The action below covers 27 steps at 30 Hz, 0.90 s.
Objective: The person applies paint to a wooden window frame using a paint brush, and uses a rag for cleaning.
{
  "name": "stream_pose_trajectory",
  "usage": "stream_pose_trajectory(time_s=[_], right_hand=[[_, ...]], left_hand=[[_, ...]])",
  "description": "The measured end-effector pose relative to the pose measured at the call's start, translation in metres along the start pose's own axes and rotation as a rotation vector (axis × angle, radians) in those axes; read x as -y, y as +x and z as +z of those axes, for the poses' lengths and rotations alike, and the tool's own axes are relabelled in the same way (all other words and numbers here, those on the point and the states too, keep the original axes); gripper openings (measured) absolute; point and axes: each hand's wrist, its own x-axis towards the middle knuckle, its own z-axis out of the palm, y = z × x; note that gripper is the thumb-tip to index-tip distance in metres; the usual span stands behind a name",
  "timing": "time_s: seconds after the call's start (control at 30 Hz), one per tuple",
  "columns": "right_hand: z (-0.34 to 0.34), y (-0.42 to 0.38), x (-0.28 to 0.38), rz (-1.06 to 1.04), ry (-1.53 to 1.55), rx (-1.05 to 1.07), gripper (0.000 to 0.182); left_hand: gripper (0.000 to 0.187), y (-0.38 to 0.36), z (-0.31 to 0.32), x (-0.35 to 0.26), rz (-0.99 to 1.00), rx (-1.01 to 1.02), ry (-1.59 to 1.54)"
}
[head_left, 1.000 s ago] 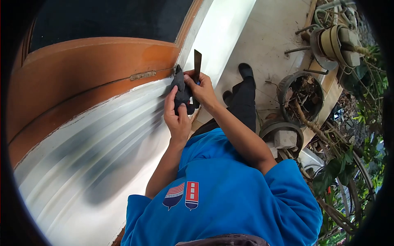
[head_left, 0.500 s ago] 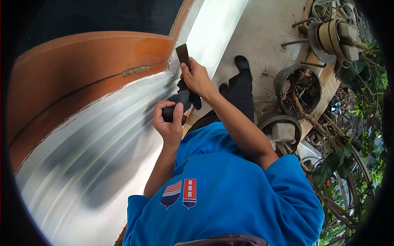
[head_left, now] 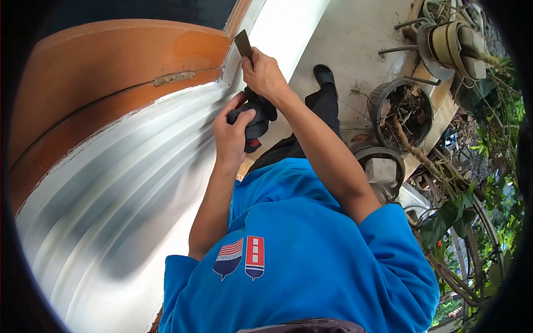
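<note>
My left hand (head_left: 229,130) is wrapped around a bulky black object (head_left: 256,123) with a small red part at its lower end. Its exact kind does not show. Just above, my right hand (head_left: 267,76) is closed on a flat, dark brownish strip (head_left: 242,43), whose free end sticks up past my fingers. The black object reaches up beneath my right hand; whether it joins the strip is hidden. Both hands are close together in front of my blue shirt (head_left: 322,244), beside the white wall.
To the left are a brown wooden panel (head_left: 127,61) with a hinge (head_left: 174,77) and a white ridged wall (head_left: 111,194). A pot of dry soil (head_left: 402,114), another pot with a block (head_left: 382,172), and leafy plants (head_left: 449,222) stand at the right. My foot (head_left: 323,76) is on the pale floor.
Both hands have moved slightly up in the view with the strip and black object. The black object has turned, showing more of its red part, and my left hand has come nearer the right.
</note>
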Motion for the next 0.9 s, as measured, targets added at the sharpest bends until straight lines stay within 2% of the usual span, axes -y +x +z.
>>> stream_pose_trajectory(time_s=[0.23,0.33,0.63,0.73,0.83,0.9], right_hand=[[0.002,-0.005,0.003,0.072,0.066,0.008,0.024],[-0.001,-0.008,0.01,0.014,-0.045,-0.034,0.025],[0.005,-0.01,-0.011,0.049,-0.014,0.033,0.025],[0.003,-0.011,-0.004,0.042,-0.093,0.001,0.024],[0.0,-0.009,0.004,-0.006,-0.18,-0.044,0.023],[-0.002,-0.008,0.005,-0.052,-0.213,-0.055,0.023]], left_hand=[[0.051,0.008,0.0,-0.001,-0.011,0.101,0.178],[0.053,0.011,-0.002,-0.005,-0.001,0.169,0.311],[0.077,0.01,-0.001,0.003,0.112,0.218,0.459],[0.084,0.013,-0.001,0.008,0.18,0.215,0.494],[0.088,0.011,0.004,-0.007,0.081,0.263,0.517],[0.09,0.016,0.004,0.001,0.168,0.284,0.553]])
